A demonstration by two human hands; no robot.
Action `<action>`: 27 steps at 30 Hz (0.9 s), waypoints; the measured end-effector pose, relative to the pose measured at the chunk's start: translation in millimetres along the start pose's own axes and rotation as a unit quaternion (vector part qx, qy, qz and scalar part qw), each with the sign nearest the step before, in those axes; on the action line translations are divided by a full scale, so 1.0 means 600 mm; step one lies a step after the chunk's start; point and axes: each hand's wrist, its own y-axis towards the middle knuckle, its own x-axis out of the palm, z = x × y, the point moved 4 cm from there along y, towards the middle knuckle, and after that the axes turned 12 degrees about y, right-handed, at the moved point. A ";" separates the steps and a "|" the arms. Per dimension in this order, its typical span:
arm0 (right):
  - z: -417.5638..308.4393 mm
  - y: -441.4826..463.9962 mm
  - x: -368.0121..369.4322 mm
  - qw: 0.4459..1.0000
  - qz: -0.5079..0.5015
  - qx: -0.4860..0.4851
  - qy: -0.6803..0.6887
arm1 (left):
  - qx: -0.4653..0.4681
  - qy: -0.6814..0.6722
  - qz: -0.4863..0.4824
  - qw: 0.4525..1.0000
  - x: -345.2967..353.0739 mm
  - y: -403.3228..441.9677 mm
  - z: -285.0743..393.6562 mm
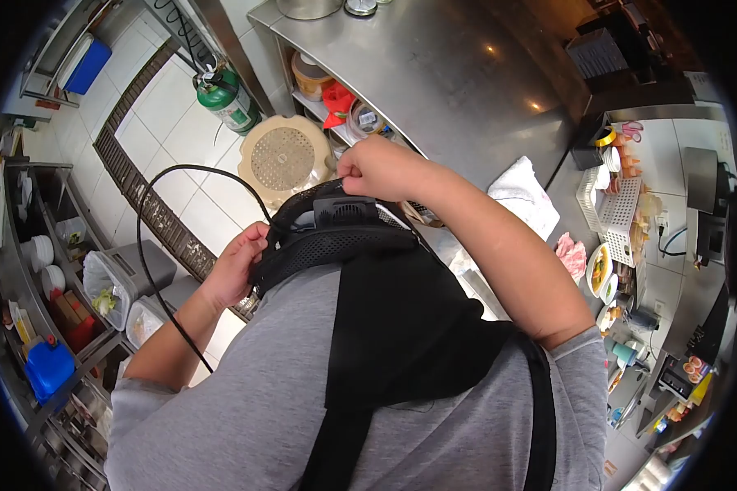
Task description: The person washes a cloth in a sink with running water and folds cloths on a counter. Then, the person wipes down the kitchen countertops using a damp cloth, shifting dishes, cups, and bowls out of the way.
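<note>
My left hand (239,260) is closed at the left end of a black mesh pouch (327,241) worn against my front, beside a black cable (143,237). The cable loops out to the left from the pouch. Over the pouch's upper edge, my right hand (377,170) has its fingers curled round the black rim. Inside the pouch sits a dark device (344,211) with vent slots, partly covered by the mesh. A black apron (401,327) hangs over my grey shirt.
A steel counter (434,74) stands ahead, with a white cloth (526,196) at its right. A beige stool (285,155) and a green cylinder (228,102) stand on the tiled floor. Bins (110,282) and shelves are at left; a white basket (620,221) is at right.
</note>
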 end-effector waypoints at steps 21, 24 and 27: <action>-0.012 -0.022 0.037 0.991 0.031 -0.063 -0.118 | -0.131 0.282 -0.286 0.906 -0.091 -0.033 -0.037; -0.002 -0.026 0.045 0.994 0.061 -0.055 -0.074 | -0.134 0.328 -0.227 0.907 -0.109 -0.005 -0.052; 0.036 -0.019 0.066 0.996 0.069 -0.028 -0.041 | -0.094 0.373 -0.197 0.902 -0.130 0.026 -0.058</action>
